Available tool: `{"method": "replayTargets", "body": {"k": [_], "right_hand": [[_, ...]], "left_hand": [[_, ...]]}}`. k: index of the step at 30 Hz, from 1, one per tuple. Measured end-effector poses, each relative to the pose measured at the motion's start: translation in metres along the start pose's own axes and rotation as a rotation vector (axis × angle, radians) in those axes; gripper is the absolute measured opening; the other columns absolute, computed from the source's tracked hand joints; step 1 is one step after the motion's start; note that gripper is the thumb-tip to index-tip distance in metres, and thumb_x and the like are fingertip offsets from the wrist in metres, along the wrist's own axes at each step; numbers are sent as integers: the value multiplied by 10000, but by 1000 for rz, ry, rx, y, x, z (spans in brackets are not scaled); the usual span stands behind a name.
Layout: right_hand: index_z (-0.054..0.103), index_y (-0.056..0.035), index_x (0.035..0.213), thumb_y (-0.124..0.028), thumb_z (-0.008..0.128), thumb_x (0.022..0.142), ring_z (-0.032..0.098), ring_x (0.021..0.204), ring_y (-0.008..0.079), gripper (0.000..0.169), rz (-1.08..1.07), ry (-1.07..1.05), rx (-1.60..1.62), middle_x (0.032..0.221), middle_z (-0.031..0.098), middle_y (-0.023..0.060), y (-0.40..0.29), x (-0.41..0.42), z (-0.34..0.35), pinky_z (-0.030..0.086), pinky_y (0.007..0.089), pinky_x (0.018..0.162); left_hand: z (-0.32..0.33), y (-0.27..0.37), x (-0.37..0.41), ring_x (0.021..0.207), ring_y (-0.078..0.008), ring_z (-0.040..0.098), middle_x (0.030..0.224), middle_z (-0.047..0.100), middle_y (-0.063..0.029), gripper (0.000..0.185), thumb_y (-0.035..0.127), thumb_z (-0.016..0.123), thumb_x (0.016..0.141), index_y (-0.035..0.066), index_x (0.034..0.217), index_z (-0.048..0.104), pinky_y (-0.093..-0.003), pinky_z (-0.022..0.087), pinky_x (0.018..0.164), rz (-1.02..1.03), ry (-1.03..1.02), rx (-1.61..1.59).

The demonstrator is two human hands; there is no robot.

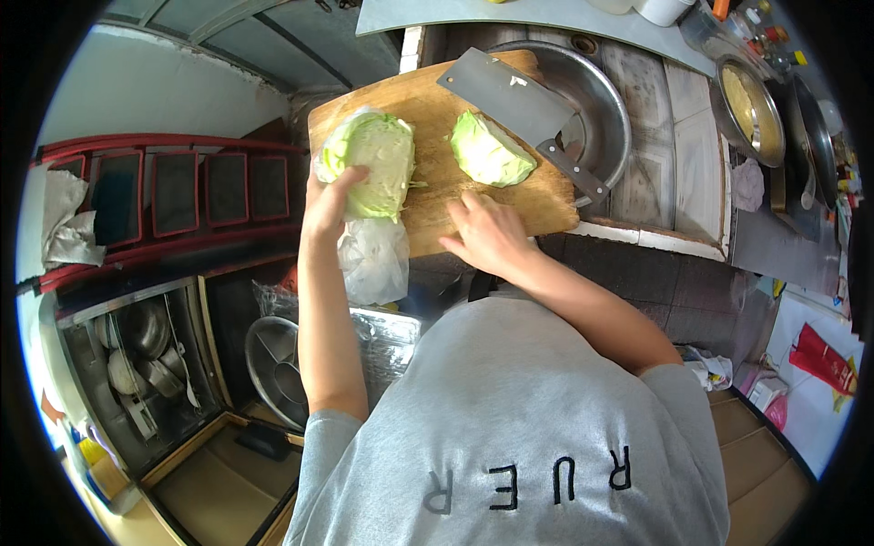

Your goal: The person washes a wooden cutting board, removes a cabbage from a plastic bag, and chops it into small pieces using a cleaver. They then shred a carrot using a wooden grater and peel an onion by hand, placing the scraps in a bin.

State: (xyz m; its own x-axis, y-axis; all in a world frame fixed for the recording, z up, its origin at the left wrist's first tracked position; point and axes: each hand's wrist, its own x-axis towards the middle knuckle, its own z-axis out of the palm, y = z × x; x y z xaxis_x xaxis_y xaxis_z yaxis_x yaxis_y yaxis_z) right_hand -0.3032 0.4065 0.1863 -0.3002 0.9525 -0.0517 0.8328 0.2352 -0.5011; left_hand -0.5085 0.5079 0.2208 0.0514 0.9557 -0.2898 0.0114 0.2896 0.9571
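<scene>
A wooden cutting board point(433, 150) lies before me. At its left side my left hand point(332, 198) holds a large cut piece of cabbage point(382, 164), cut face up, with a clear plastic bag point(373, 263) around its far edge and hanging below it. My right hand point(488, 228) is over the board's near edge, fingers apart and holding nothing. Just beyond it sits a smaller cabbage wedge point(491, 151). A cleaver point(509, 95) with a dark handle lies across the board's right side, its handle reaching over the rim of a metal basin point(618, 116).
The basin stands in a tiled sink area point(689, 143) at the right. Farther right are a metal bowl with yellow contents point(748, 112), a wok point(809, 136) and several bottles. A red rack point(174, 191) and an open drawer of pans point(147, 368) are at the left.
</scene>
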Motion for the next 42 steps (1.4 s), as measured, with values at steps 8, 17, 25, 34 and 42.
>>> {"method": "replayTargets", "body": {"k": [8,17,25,34,42], "right_hand": [[577,-7,914,21,527,762,574,837,252,162,-5,129,170,940,520,91,17,8,21,511,367,691],[628,-62,999,-59,585,787,616,830,230,216,-129,404,-118,1041,608,40,20,47,-3,532,346,670],[406,80,1242,-403,771,644,606,917,231,851,370,-114,1083,1059,589,193,-28,73,4,483,326,794],[578,9,953,-74,603,768,592,752,115,205,257,53,977,854,623,53,-2,72,-82,478,255,690],[509,9,1182,-299,371,930,550,987,125,422,-1,164,1443,1158,552,97,12,3,-189,437,262,846]], "left_hand": [[-52,-18,-5,946,-278,585,1073,569,-154,541,214,558,721,-36,1188,447,-396,486,817,-144,14,-471],[-64,-47,-36,950,-292,581,1096,568,-134,584,305,546,684,25,1192,478,-415,491,797,-8,151,-777],[-47,-34,-52,1028,-282,556,1177,520,-151,636,389,522,740,30,1254,414,-406,500,820,145,-4,-984],[-53,-38,-44,1054,-312,532,1192,507,-167,700,345,589,714,0,1284,374,-428,468,881,262,-54,-932],[62,-9,-58,1036,-284,550,1158,526,-168,642,268,577,715,-31,1252,391,-390,458,900,143,-138,-779]]}}
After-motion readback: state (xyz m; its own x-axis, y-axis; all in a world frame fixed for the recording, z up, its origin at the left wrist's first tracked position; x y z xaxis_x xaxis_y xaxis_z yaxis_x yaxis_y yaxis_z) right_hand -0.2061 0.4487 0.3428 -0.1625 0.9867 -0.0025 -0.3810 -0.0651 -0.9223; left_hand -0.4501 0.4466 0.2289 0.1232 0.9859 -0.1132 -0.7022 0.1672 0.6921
